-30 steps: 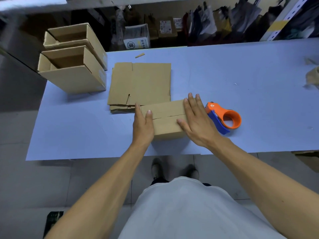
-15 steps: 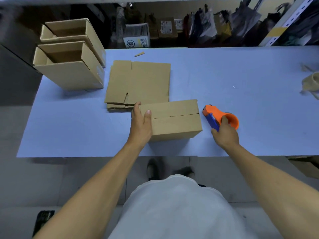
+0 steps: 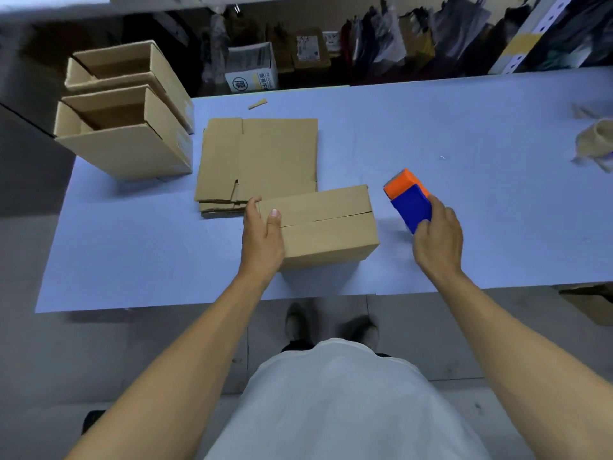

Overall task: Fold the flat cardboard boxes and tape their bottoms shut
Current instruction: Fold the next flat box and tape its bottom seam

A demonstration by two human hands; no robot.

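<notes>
A folded brown cardboard box (image 3: 326, 227) lies near the front edge of the table with its closed flaps facing up, the untaped seam between them running left to right across its top. Just behind it, to the far left, a low stack of flat cardboard blanks (image 3: 260, 161) lies on the table with its near right corner touching or tucked behind the box, while two assembled boxes (image 3: 126, 111) stand open-topped at the far left corner, one behind the other. An orange and blue tape dispenser (image 3: 409, 199) is just right of the folded box, raised off the table.
</notes>
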